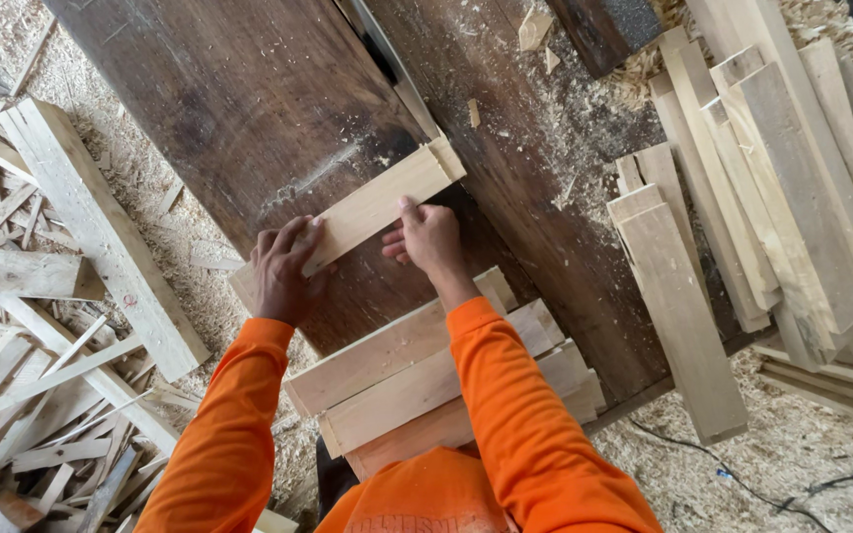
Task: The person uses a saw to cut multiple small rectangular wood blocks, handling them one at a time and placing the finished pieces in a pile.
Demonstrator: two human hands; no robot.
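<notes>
- Sawdust and offcuts [12,375] cover the floor at far left; a thick pale beam [101,232] lies diagonally among them, well apart from the hands.
- Dark, worn bench top [249,99] fills the middle, dusted with shavings.
- Left hand [283,271] lies on the near-left end of a pale wooden board [377,202], fingers spread over its top face and curling at the edge, pressing down, not pinching.
- Board runs diagonally from near left to far right, flat on the bench; its far end butts against a narrow strip beside a dark slot in the bench.
- Right hand [428,240] sits at the board's near edge about mid-length, thumb up against the edge, fingers bent; whether they grip under the board I cannot tell.
- Judgement: board looks stiff, dry, fairly light, rough-sawn and not slippery; splinters likely. Best held flat-palmed on top or by the long edges near the ends.
- Stack of similar boards [426,380] lies just near of the hands.
- Pile of longer planks [782,178] leans at right, well apart.
</notes>
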